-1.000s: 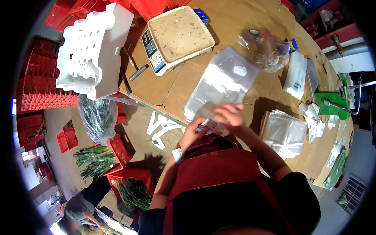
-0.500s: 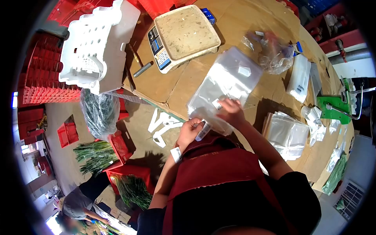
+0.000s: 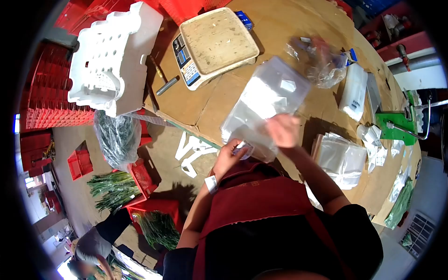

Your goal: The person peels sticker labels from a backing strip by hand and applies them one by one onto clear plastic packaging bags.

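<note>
A stack of clear plastic bags [image 3: 254, 100] lies at the table's near edge, in front of the maroon apron. My left hand [image 3: 227, 157] is closed on a strip of printed labels [image 3: 243, 150] by the bags' near corner. Over the right side of the stack is my right hand [image 3: 283, 130], smeared by motion, so its fingers are unclear. One small white label [image 3: 288, 85] rests on the upper part of the bags. Another printed label [image 3: 211, 184] is on my left wrist.
A digital scale [image 3: 217, 42] stands at the back, right of a white crate [image 3: 105, 56]. More plastic bags [image 3: 343, 161] and a green tape dispenser [image 3: 394, 128] are on the right. Red crates [image 3: 156, 205] with leafy greens stand on the floor, where another person [image 3: 95, 242] bends.
My right hand has moved slightly right, away from the label it was near, and is now blurred. The label strip in my left hand has tilted and shows less. The other person has bent lower.
</note>
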Demonstrator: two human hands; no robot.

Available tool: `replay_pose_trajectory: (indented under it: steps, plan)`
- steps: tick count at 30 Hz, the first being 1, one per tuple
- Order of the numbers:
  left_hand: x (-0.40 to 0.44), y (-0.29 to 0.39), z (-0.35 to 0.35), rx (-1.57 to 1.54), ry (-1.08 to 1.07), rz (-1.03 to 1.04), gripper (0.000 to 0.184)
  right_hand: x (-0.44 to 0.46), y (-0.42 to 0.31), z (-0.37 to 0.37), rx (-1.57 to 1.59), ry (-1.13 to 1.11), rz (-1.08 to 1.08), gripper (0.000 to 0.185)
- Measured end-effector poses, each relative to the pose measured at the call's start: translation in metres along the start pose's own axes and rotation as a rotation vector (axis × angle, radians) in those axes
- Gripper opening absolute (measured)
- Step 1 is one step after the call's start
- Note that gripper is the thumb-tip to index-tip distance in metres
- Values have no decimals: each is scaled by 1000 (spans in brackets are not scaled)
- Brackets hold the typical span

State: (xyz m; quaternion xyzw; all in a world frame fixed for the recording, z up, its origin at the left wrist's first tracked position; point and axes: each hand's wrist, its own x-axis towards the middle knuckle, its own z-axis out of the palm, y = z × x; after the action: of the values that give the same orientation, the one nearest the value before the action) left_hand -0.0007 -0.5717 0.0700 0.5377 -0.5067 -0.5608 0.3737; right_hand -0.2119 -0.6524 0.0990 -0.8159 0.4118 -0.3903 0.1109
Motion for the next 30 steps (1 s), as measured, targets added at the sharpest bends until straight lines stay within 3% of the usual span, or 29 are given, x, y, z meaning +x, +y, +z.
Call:
replay_pose_trajectory:
  steps: [1,2,3,5,9,11,15,17,19,22,24,25,26,27,28,29,30]
  plan:
    - [3,2,2,-3,-5,4,13,-5,-11,12,299,-246,177,13]
    - [4,6,2,80,-56,6,14,-18,-14,25,528,-337,233,12]
    - [4,7,1,164,-102,6,16,-27,-12,32,530,-338,230,12]
    - [4,3,-3,118,-92,-65,14,-33,-11,43,681,-700,829,11]
    - [5,3,-7,203,-13,-120,9,-35,-3,50,666,-446,779,12]
    - [4,2,-9,300,37,-155,7,-36,21,56,-49,-247,253,21]
    - [-1,-22,-10,94,75,-82,6,-28,14,39,-97,-195,367,33]
    - [0,-23,-10,-26,76,-103,7,-32,10,27,-71,-456,55,40]
    - [1,-13,-10,-40,47,106,7,-49,19,36,-26,-360,53,32]
    - [0,-12,-12,10,-17,-2,5,-50,26,41,-96,-446,158,21]
    - [-1,-6,-10,11,20,-27,6,-39,36,34,137,-367,166,10]
    - [-3,-4,-9,8,59,-57,7,-27,41,18,636,-148,456,8]
    - [-3,-2,-10,8,64,-60,7,-25,65,16,47,120,306,15]
    - [-4,1,-11,71,74,-90,6,3,52,3,448,500,469,21]
    - [-5,2,-12,136,79,-118,6,26,30,-33,-373,326,388,25]
    - [-5,0,-10,139,73,-115,6,13,28,-22,-376,330,391,25]
    - [-5,-3,-4,73,82,-42,7,-6,29,-2,268,323,415,24]
